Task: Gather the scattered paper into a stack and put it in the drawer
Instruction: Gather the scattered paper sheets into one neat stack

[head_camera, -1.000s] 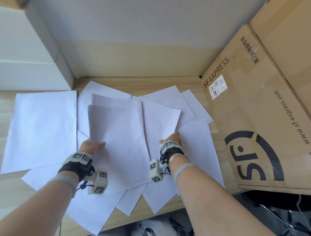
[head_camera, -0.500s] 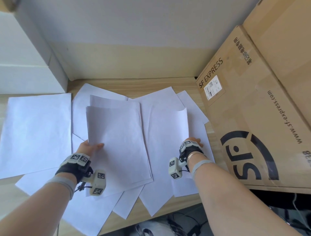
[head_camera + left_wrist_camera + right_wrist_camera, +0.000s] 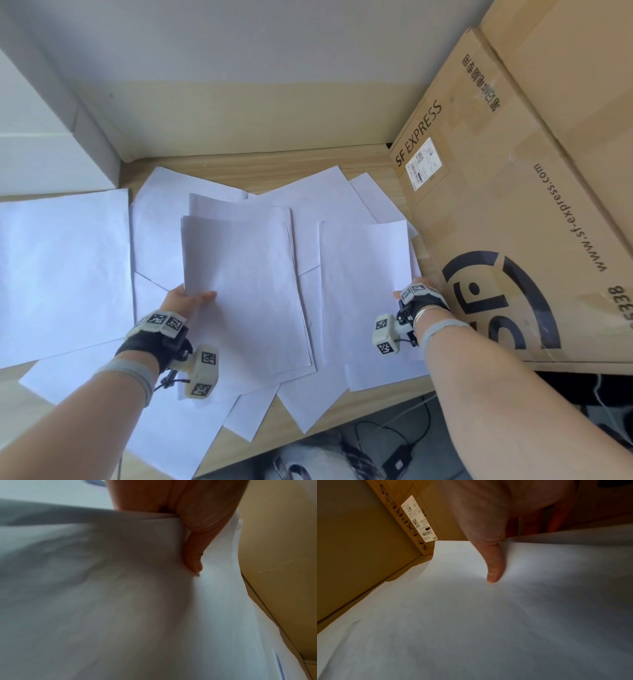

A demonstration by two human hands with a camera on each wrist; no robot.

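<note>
Several white sheets lie scattered and overlapping on the wooden desk. My left hand pinches the left edge of a small stack of sheets at the middle of the desk, thumb on top. My right hand pinches the right edge of a single sheet beside the cardboard box, thumb on top, with that sheet raised a little off the ones below. No drawer is in view.
A big SF Express cardboard box stands close on the right, against my right hand. A white box stands at the back left. A loose sheet lies far left. Cables and dark floor show below the desk's front edge.
My right hand has moved right toward the cardboard box, drawing one sheet out with it. The left hand has kept its hold on the middle stack.
</note>
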